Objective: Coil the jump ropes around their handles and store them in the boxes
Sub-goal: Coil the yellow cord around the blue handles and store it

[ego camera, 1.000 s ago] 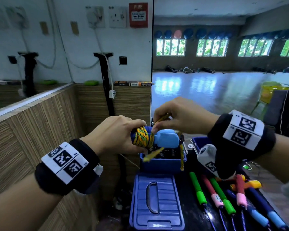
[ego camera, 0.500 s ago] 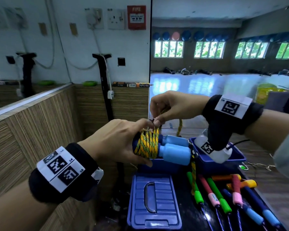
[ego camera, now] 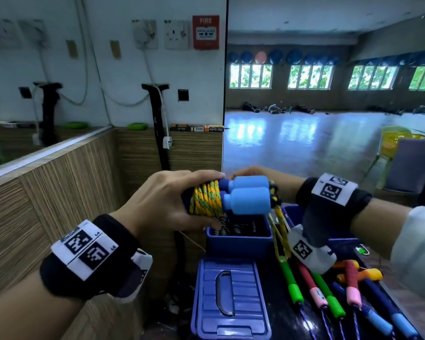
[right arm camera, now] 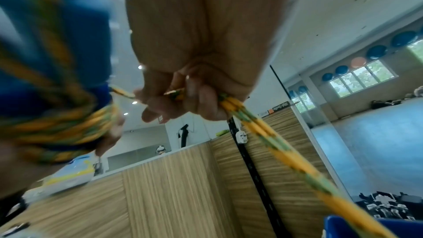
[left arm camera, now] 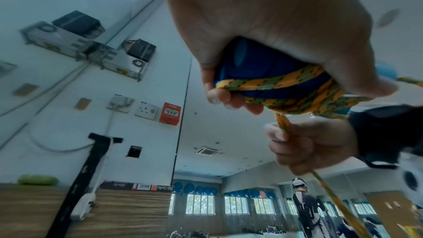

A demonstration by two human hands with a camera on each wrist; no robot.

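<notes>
at mid-frame left in the head view, the paired blue handles point(ego camera: 248, 196) are clasped in the left hand point(ego camera: 162, 202), fingers curled around the part already wound with the yellow-green rope point(ego camera: 206, 201), above the open blue box point(ego camera: 238, 241), whose lid point(ego camera: 231, 298) lies at lower centre. just right of the handles, the right hand point(left arm camera: 313, 146) is closed on the free run of rope, which is doubled where it leaves that fist in the right wrist view and trails down toward the other jump ropes point(ego camera: 329, 295) at lower right. the wraps could be slackened or slipped off the handle ends if tension is lost, and the trailing length could be snagged on the box rim. compared with half a second ago, the right hand has been lowered from above the coil to behind the handle ends, and the bundle is held higher.
</notes>
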